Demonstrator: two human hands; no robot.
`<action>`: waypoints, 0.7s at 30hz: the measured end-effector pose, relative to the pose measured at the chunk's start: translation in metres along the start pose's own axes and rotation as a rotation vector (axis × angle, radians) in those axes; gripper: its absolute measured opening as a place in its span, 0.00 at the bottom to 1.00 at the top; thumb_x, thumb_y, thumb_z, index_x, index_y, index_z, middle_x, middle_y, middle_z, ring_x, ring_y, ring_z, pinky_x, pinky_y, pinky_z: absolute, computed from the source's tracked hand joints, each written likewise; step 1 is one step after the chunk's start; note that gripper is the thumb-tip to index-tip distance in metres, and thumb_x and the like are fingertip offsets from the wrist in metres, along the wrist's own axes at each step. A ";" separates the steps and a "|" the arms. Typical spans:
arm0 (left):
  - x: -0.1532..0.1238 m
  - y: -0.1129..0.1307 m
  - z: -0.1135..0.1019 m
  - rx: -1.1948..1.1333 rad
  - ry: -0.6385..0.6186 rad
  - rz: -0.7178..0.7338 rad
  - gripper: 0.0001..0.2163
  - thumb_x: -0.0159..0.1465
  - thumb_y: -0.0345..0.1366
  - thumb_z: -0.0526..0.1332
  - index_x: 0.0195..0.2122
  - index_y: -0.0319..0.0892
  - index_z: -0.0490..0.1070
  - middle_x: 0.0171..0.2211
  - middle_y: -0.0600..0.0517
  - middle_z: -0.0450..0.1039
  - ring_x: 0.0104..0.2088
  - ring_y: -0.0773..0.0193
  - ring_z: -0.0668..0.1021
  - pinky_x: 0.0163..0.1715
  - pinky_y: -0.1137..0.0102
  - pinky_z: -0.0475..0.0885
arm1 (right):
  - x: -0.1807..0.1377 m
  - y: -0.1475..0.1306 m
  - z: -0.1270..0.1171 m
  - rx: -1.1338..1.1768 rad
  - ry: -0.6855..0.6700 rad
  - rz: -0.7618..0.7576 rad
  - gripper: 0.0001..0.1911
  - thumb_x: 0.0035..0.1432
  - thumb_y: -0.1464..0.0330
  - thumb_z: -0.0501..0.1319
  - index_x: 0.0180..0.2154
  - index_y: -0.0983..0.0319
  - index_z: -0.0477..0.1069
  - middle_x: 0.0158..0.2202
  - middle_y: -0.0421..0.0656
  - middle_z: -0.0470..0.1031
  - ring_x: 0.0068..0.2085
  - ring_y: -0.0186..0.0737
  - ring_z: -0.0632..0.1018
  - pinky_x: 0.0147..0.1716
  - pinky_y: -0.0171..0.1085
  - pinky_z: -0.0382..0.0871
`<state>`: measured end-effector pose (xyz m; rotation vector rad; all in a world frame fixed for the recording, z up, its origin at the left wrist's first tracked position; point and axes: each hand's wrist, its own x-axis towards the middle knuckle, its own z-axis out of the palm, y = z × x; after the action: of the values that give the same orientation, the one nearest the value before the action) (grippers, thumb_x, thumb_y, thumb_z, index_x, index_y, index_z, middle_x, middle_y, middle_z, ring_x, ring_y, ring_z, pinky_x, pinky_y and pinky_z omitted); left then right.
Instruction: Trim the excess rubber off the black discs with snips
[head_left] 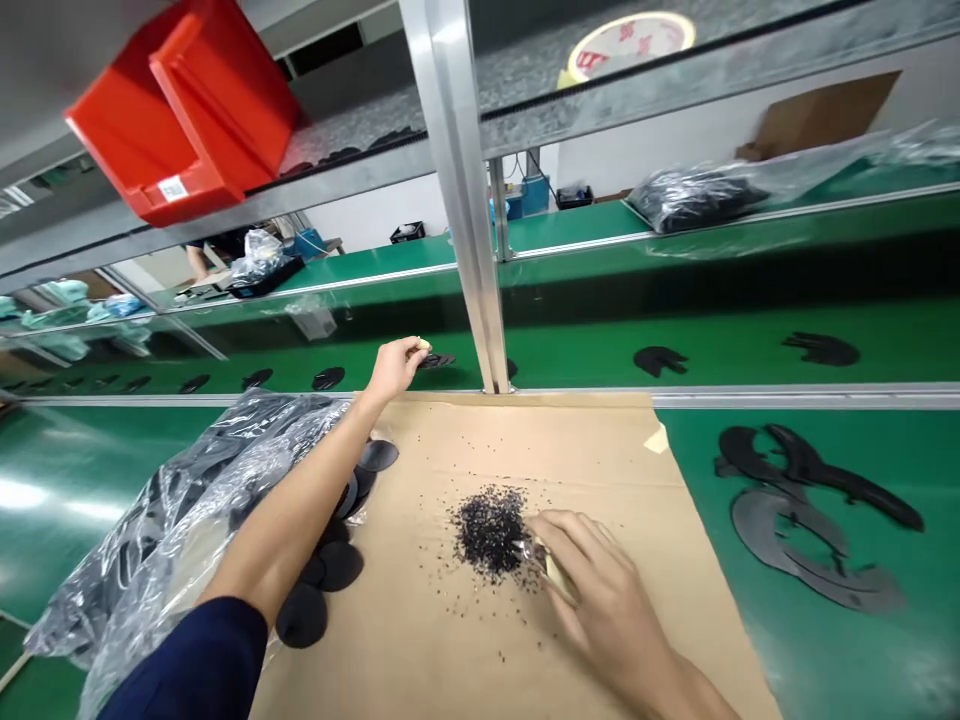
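Note:
My left hand (396,364) reaches out over the far edge of a cardboard sheet (600,470) and pinches a flat black round piece (437,360) above the green conveyor belt (720,345). My right hand (592,585) rests on the cardboard beside a heap of small black scraps (491,530). Its fingers are curled round a small pale tool (556,577) that touches the heap. Several black round pieces (330,570) lie under my left forearm, spilling from a clear plastic bag (172,520).
More black pieces (660,360) ride along the belt. Curved black offcuts (810,520) lie on the green table at right. An aluminium post (465,200) stands at the cardboard's far edge. Above it hang a red bin (195,110) and a tape roll (630,45).

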<state>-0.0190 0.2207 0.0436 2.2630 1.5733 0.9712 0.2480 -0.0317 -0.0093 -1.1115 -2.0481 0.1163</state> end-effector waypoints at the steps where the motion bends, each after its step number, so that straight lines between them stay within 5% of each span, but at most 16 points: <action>1: 0.009 -0.007 0.008 0.038 -0.054 -0.021 0.10 0.69 0.36 0.59 0.40 0.35 0.76 0.39 0.47 0.79 0.41 0.58 0.81 0.47 0.61 0.76 | -0.001 0.001 0.000 -0.012 -0.012 -0.007 0.20 0.59 0.80 0.54 0.51 0.61 0.69 0.43 0.50 0.77 0.43 0.45 0.78 0.39 0.44 0.76; 9: 0.027 -0.039 0.029 0.293 -0.419 -0.130 0.12 0.69 0.39 0.61 0.50 0.38 0.72 0.48 0.46 0.75 0.45 0.59 0.79 0.46 0.60 0.77 | -0.004 0.001 0.000 -0.008 -0.034 -0.019 0.23 0.55 0.82 0.53 0.52 0.62 0.69 0.42 0.49 0.76 0.42 0.45 0.77 0.39 0.43 0.74; 14: 0.039 -0.028 0.037 0.331 -0.395 -0.173 0.13 0.69 0.38 0.62 0.52 0.40 0.71 0.52 0.45 0.72 0.50 0.56 0.77 0.50 0.57 0.76 | -0.005 0.002 0.001 -0.022 -0.052 -0.025 0.22 0.56 0.81 0.54 0.52 0.65 0.68 0.43 0.50 0.76 0.42 0.46 0.76 0.39 0.44 0.74; 21: 0.050 0.029 0.102 0.013 -0.294 -0.166 0.15 0.69 0.40 0.61 0.53 0.39 0.70 0.52 0.45 0.72 0.48 0.57 0.78 0.47 0.58 0.77 | 0.001 0.000 -0.007 -0.054 -0.102 -0.016 0.22 0.59 0.81 0.53 0.54 0.62 0.68 0.42 0.48 0.77 0.40 0.44 0.75 0.38 0.42 0.72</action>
<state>0.0771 0.2726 0.0007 2.1247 1.6058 0.5583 0.2521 -0.0328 -0.0039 -1.1433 -2.1616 0.1124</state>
